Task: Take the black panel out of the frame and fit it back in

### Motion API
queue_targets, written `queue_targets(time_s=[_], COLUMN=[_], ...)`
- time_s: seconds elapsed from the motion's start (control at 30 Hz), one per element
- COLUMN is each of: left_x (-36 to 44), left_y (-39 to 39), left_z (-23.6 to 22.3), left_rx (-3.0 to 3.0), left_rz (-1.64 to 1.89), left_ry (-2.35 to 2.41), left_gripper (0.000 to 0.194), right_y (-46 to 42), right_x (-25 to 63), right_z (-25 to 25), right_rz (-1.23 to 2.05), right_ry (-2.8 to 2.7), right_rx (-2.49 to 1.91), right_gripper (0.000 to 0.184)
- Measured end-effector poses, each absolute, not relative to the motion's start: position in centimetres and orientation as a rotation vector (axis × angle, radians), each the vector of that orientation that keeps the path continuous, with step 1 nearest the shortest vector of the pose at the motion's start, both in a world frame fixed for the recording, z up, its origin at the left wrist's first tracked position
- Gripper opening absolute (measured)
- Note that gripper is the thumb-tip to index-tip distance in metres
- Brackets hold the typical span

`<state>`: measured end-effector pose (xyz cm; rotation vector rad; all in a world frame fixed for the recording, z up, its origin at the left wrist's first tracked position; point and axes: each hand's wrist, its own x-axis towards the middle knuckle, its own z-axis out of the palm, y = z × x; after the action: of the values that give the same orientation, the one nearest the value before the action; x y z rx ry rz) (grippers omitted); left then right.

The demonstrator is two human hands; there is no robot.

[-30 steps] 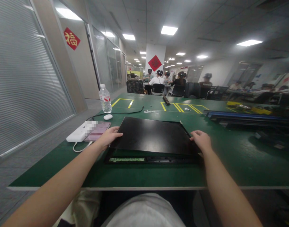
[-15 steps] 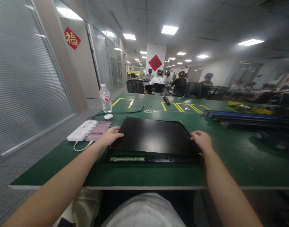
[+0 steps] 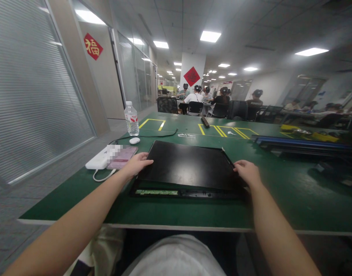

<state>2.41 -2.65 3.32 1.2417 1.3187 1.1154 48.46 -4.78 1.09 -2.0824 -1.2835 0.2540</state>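
Note:
A dark, glossy display panel (image 3: 187,165) lies slightly skewed in a black frame (image 3: 218,193) on the green table. Along the frame's near side a green circuit board strip (image 3: 157,192) is exposed. My left hand (image 3: 139,164) grips the panel's left edge, thumb on top and fingers partly hidden beneath. At the right edge my right hand (image 3: 247,171) pinches the panel's side, its fingertips partly out of sight. The panel's near edge sits a little above the frame, leaving a gap there.
Left of the panel are a phone (image 3: 122,158), a white power bank (image 3: 98,159), a white oval case (image 3: 134,141) and a water bottle (image 3: 131,119). Blue-black bars (image 3: 302,145) lie at the right. A dark ribbed strip (image 3: 205,122) rests farther back. Several people sit at tables beyond.
The whole view has shifted slightly, so everything appears a little further right. Both hands keep their hold on the panel, which stays in nearly the same pose.

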Motion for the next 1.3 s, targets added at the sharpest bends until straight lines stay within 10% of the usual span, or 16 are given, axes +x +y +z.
queue_targets(time_s=[1.3], left_x=[0.7], left_y=[-1.4], left_z=[2.3], left_rx=[1.848], left_rz=[0.970], left_ry=[1.555], left_gripper=[0.019], right_y=[-4.7], right_x=[48.8], right_z=[0.6], right_rz=[0.355], right_ry=[-1.246], right_rx=[-1.981], right_gripper=[0.025])
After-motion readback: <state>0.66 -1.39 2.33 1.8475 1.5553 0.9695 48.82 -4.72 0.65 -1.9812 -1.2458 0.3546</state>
